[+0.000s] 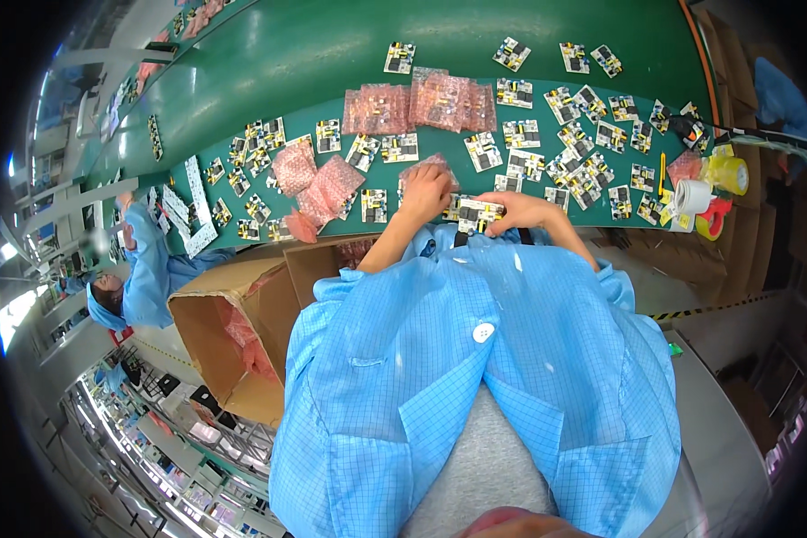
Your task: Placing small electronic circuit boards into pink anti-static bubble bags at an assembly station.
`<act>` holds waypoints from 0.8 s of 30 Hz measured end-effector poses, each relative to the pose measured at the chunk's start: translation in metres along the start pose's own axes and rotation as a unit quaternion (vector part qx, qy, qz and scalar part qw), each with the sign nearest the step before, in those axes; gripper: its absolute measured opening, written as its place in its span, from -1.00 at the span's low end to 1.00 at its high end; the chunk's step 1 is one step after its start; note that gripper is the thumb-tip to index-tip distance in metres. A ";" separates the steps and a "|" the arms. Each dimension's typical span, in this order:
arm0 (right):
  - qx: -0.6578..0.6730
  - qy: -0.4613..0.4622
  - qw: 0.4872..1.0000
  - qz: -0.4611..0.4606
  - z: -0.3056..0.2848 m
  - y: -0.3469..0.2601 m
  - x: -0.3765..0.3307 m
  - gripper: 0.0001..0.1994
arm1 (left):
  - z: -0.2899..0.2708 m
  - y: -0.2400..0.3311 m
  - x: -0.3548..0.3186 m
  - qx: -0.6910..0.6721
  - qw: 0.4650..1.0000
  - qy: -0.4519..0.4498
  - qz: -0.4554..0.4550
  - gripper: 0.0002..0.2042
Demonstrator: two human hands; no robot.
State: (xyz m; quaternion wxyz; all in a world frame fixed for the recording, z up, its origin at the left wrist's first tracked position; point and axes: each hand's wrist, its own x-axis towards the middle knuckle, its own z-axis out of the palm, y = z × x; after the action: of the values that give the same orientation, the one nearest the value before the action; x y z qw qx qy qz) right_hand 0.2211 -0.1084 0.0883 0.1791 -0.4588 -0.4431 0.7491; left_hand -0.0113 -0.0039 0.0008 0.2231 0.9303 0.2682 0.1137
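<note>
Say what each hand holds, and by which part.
The right hand grips a small circuit board by its right edge. The left hand rests on a pink bubble bag; which part it grips cannot be told.

pink bubble bags | mid-table || open brown carton | left, below table

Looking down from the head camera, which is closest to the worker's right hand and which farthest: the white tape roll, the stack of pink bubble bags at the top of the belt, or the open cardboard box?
From the right hand:
1. White tape roll, off to its right at the belt's edge.
2. Stack of pink bubble bags, up and left, farther back on the green belt.
3. Open cardboard box, far left and below the belt, beside the person.
</note>
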 end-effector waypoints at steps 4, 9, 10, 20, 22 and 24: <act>-0.029 0.009 0.998 -0.046 0.003 0.021 0.007 -0.36 | -0.002 0.004 0.009 -0.053 0.994 0.048 -0.086 -0.86; 0.054 0.059 0.997 0.020 0.007 0.027 0.007 -0.38 | 0.006 0.000 0.023 -0.063 0.978 0.015 -0.197 -0.89; 0.075 0.087 0.993 0.025 0.005 0.027 0.006 -0.40 | 0.009 0.001 0.026 -0.055 0.974 0.017 -0.220 -0.89; 0.173 0.294 0.940 0.001 -0.010 0.036 0.041 -0.43 | 0.020 -0.007 0.023 -0.065 0.979 0.106 -0.160 -0.93; 0.161 0.293 0.942 -0.021 -0.010 0.032 0.051 -0.44 | 0.019 -0.007 0.019 -0.122 0.967 0.109 -0.193 -0.93; 0.146 0.291 0.945 -0.011 -0.013 0.036 0.063 -0.41 | 0.017 -0.006 0.014 -0.181 0.951 0.113 -0.225 -0.92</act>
State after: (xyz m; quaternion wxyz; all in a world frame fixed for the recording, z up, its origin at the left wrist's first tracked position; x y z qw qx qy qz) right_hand 0.2043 -0.0792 0.0231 0.3736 -0.6209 -0.2623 0.6372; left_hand 0.0032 0.0020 -0.0154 0.3755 0.7710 0.4690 0.2112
